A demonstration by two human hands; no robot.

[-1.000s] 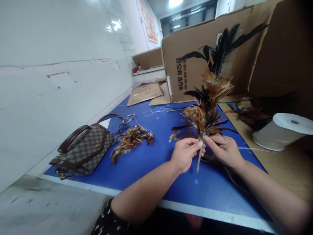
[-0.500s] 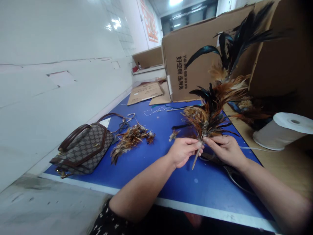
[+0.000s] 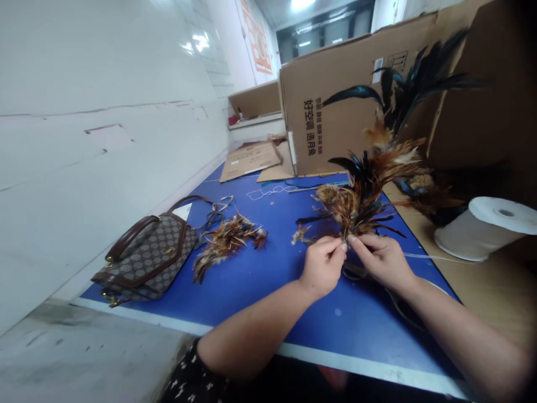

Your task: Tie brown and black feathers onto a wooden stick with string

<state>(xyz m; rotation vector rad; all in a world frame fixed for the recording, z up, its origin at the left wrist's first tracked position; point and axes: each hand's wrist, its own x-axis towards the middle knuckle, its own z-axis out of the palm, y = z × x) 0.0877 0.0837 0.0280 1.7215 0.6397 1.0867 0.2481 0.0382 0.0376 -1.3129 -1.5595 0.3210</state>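
Both my hands pinch the base of a tall feather bunch (image 3: 356, 207), brown and tan below with long black-green plumes on top. My left hand (image 3: 325, 266) is closed around the lower stem, which it now hides. Close beside it, my right hand (image 3: 380, 257) grips the base between thumb and fingers. Under and behind my right hand lie scissors (image 3: 354, 272), partly covered by my hand and forearm. To the left on the blue table (image 3: 260, 291) is a loose pile of brown feathers (image 3: 229, 240), with a small feather tuft (image 3: 300, 234) nearer my left hand.
A brown patterned handbag (image 3: 153, 257) sits at the table's left. A white spool of ribbon (image 3: 482, 229) stands at right on cardboard, beside more dark feathers (image 3: 432, 193). A large cardboard box (image 3: 335, 123) rises at the back, with flat cardboard (image 3: 251, 159) left of it.
My left hand has turned and curled over the stem, hiding its lower end. The feather bunch has dipped slightly, its top plumes lower than before. My right hand stays at the base.
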